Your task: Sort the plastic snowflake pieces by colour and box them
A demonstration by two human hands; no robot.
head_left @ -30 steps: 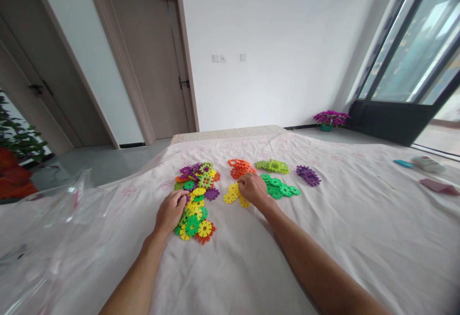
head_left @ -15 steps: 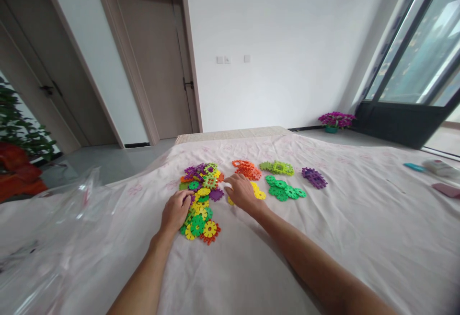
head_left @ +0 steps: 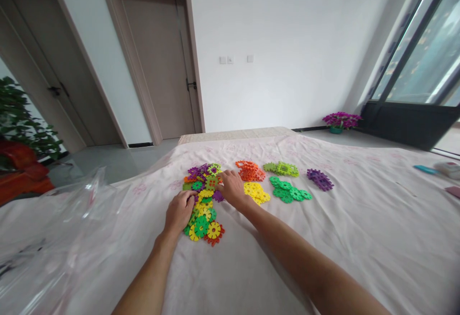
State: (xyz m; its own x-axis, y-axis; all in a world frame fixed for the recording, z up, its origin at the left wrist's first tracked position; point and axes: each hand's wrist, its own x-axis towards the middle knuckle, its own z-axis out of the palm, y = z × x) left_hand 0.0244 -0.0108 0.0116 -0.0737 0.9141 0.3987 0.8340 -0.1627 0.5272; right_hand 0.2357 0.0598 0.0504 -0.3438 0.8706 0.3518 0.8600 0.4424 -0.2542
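Note:
A mixed pile of plastic snowflake-style building pieces [head_left: 201, 226] lies on the cloth, with purple, yellow, green and orange ones overlapping. At its left edge rests my left hand [head_left: 180, 211], fingers curled down against the pieces; whatever is under the fingertips is hidden. My right hand [head_left: 233, 188] is at the pile's right edge, thumb and fingers apart beside a light green square piece [head_left: 212, 183]. To the right lie single-colour groups: orange pieces [head_left: 249, 171], yellow pieces [head_left: 257, 192], green pieces [head_left: 287, 191], light green pieces [head_left: 283, 169] and purple pieces [head_left: 319, 180].
A pale patterned cloth [head_left: 359, 228] covers the surface, wrinkled in places. Clear plastic bags [head_left: 72, 238] lie at the left. A blue item [head_left: 425, 169] and a white packet [head_left: 447, 169] are at the far right. Beyond stand doors and a pot of magenta flowers [head_left: 341, 120].
My right hand has moved left from beside the yellow group to the mixed pile, uncovering the yellow pieces. My left hand stays at the pile. The view has shifted slightly.

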